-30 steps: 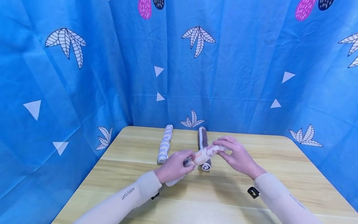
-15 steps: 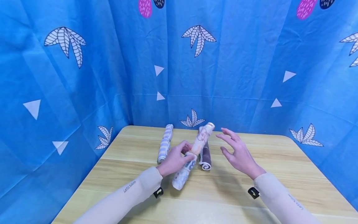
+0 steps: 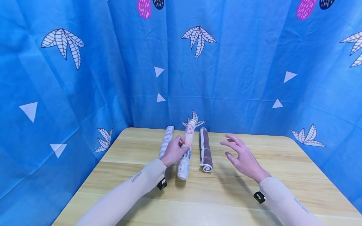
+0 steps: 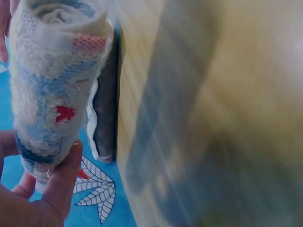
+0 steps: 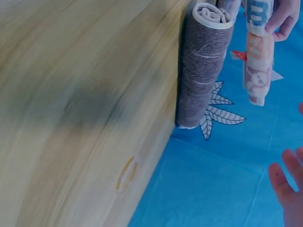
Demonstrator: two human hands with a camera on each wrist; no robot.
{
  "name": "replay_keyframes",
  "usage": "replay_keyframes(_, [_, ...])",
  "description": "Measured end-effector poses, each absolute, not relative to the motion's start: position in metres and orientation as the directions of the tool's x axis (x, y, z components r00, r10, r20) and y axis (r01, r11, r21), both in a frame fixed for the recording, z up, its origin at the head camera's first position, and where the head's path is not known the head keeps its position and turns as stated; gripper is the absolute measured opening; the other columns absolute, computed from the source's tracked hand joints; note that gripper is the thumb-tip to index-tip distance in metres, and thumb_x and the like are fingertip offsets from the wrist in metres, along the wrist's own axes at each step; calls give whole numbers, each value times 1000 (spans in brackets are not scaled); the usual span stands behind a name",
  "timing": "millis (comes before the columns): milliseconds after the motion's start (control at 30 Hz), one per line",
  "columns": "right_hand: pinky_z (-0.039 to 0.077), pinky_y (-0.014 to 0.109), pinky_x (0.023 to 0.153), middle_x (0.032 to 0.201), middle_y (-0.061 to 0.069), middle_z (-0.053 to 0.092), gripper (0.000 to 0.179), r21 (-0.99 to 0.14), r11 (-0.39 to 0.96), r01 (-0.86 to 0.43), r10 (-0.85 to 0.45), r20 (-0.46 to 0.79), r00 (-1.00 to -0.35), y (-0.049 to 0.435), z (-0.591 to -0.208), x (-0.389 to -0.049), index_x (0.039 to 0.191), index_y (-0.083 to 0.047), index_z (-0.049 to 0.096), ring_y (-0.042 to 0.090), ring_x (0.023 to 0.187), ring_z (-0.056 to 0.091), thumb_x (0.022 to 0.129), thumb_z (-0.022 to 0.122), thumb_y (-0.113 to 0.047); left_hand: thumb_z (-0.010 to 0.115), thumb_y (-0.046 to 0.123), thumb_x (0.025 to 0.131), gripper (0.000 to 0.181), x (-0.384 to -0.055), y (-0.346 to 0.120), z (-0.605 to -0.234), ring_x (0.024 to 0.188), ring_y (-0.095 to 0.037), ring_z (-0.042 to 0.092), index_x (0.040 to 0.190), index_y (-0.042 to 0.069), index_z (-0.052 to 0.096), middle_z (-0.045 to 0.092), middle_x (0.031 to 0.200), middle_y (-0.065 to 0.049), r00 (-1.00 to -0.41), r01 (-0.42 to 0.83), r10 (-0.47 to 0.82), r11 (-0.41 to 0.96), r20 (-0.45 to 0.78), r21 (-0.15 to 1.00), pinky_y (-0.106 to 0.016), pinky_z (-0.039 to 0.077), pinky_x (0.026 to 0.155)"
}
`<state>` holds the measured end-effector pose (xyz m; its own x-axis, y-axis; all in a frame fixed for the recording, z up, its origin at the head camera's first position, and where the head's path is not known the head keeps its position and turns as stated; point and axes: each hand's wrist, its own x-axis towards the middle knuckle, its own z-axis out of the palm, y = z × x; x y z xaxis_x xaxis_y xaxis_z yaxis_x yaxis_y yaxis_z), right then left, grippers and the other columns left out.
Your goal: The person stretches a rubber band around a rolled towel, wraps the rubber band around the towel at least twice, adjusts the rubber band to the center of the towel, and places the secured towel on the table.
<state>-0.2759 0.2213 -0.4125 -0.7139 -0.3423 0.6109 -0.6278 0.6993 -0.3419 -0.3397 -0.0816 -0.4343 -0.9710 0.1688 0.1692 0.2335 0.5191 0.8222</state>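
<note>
My left hand (image 3: 174, 152) pinches a rolled towel (image 3: 183, 168) near its middle, thumb on the near side. The roll is white with pink, orange and blue patterns, and it points away from me, raised over the table between two other rolls. In the left wrist view the coiled end of this patterned towel (image 4: 54, 85) faces the camera, with a small red patch on its side. My right hand (image 3: 241, 157) hovers to the right, fingers spread and holding nothing. Nearest to it lies a rolled brown towel (image 3: 206, 150) with white edging.
A rolled towel with lilac and white stripes (image 3: 167, 139) lies left of the held one, partly hidden by my left hand. The wooden table (image 3: 282, 182) ends at a blue curtain (image 3: 243, 78) behind and along the sides.
My right hand has let go of the patterned towel and drawn back to the right. My left hand has swung the roll from crosswise to lengthwise and moved it left, off the brown one.
</note>
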Motion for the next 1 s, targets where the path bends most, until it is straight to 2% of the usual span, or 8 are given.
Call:
replay_keyframes(133, [44,61,104,149,16,49,40,-345,701,-624,-350,596,-723,224,-416,-277,124,-13,68,36,133,49,86,74,-1,74,23,90,28,-352,-79,-435,75,-17,60,101,14,50,62,88,-6,-978,207,139,588,155,782,-29,48,63])
replay_keyframes(267, [41,63,105,150,15,48,38,-361,706,-609,-344,577,-741,225,-419,-276,123,-14,69,35,130,51,87,74,-3,74,23,90,27,-362,-75,-435,81,-19,60,103,13,52,62,92,-7,-989,148,103,644,106,751,-30,49,66])
replay_keyframes(433, [38,64,107,152,13,46,37,-386,714,-584,-340,538,-771,225,-420,-275,124,-15,69,36,135,47,89,72,-6,73,22,90,26,-375,-72,-438,86,-23,63,103,13,52,62,98,-10,-998,60,67,689,19,722,-34,54,71])
replay_keyframes(633, [38,64,107,152,12,46,35,-377,720,-583,-343,537,-771,225,-421,-275,123,-16,69,38,139,42,89,72,-7,67,20,92,25,-382,-69,-438,87,-26,63,108,8,52,61,97,-12,-999,16,46,734,-27,678,-37,56,76])
replay_keyframes(833, [39,65,106,150,13,49,34,-379,717,-584,-350,529,-773,225,-424,-274,122,-15,69,37,135,46,89,72,-8,66,21,91,46,-389,-67,-438,95,-29,62,127,-2,51,62,105,-17,-998,1,40,779,-48,627,-42,55,88])
replay_keyframes(1000, [40,64,105,149,13,49,33,-382,724,-574,-361,500,-787,224,-429,-273,122,-13,69,35,130,50,89,72,-9,66,20,91,57,-394,-66,-440,100,-31,62,138,-5,46,62,113,-20,-997,-28,22,802,-76,597,-44,53,94])
